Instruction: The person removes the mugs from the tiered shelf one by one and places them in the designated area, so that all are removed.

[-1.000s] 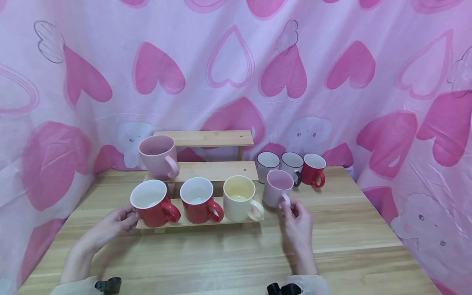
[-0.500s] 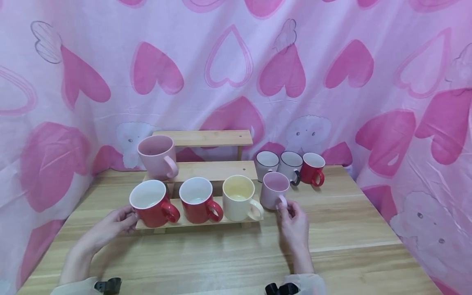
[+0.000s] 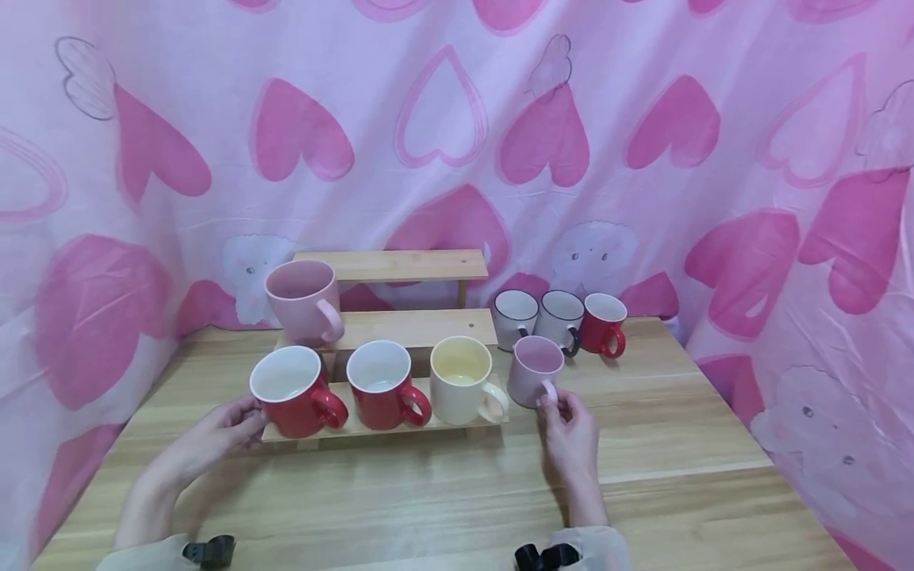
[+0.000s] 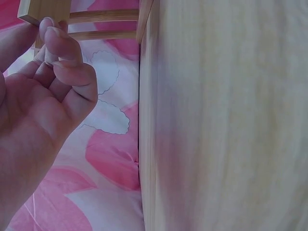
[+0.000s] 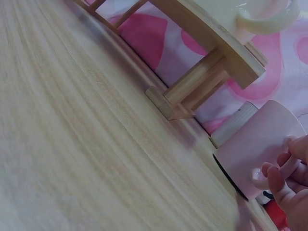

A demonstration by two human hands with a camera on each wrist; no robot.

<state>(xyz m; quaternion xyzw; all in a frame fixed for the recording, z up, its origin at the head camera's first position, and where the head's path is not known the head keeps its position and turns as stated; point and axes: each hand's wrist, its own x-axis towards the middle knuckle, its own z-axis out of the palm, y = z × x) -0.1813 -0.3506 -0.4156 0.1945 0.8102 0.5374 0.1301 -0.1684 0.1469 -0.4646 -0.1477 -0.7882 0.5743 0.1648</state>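
My left hand [image 3: 221, 436] pinches the left end of the lowest board of a stepped wooden rack [image 3: 400, 329]; the left wrist view shows the fingertips on the board's end [image 4: 45, 9]. On that lowest step stand a red mug [image 3: 296, 412], a second red mug [image 3: 378, 404] and a cream mug [image 3: 457, 396], handles turned right. A larger pink mug [image 3: 300, 305] stands at the left of the middle step. My right hand [image 3: 574, 436] pinches the handle of a smaller pink mug [image 3: 528, 381], upright just right of the rack, its base close over the table [image 5: 96, 144].
Behind the held mug, two white mugs with dark rims, one on the left [image 3: 510, 325] and one on the right [image 3: 557, 321], stand beside a small red mug [image 3: 600, 325]. A pink heart-patterned curtain [image 3: 457, 111] hangs behind the table.
My right hand shifts the smaller pink mug slightly left towards the rack, then a little back right. My left hand keeps its place at the rack's end.
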